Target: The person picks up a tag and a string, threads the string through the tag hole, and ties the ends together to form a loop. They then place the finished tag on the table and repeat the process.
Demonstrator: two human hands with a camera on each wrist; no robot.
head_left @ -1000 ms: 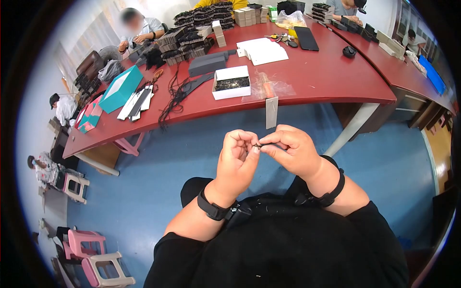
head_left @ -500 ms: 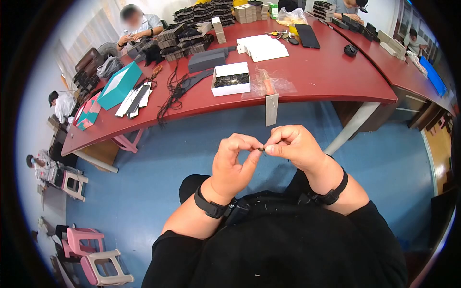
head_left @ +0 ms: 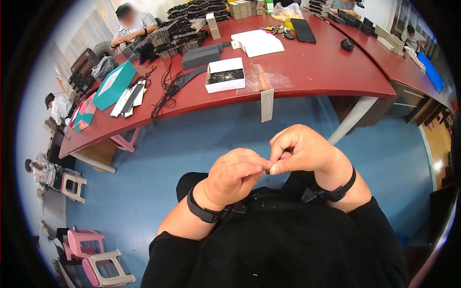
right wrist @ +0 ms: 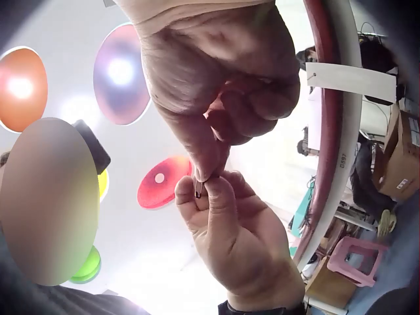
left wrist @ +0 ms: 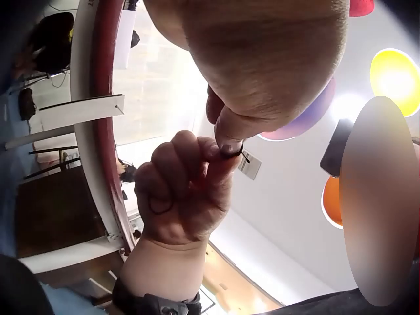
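Note:
In front of the black shirt, both hands meet at the fingertips. My left hand (head_left: 233, 176) pinches one side of a tiny dark piece (head_left: 268, 173), its back turned up in the head view. Thumb and finger of my right hand (head_left: 305, 151) pinch the same spot from the other side. The right wrist view shows a small pin-like metal bit (right wrist: 199, 189) between the fingertips. A thin black cord (left wrist: 159, 205) loops across the right palm in the left wrist view. Fingers cover most of the piece, so its full shape is hidden.
The red table (head_left: 326, 72) lies ahead, with a white box (head_left: 225, 85) of small black items, a pale tag (head_left: 267, 106) over its edge, black cords (head_left: 165, 93), white cards (head_left: 259, 43) and grey stacks. Other people sit around; stools (head_left: 108, 269) stand at left.
Both hands have come lower and slightly right, and the left hand has rolled so that its back shows more. The table has shifted slightly up and left in the head view.

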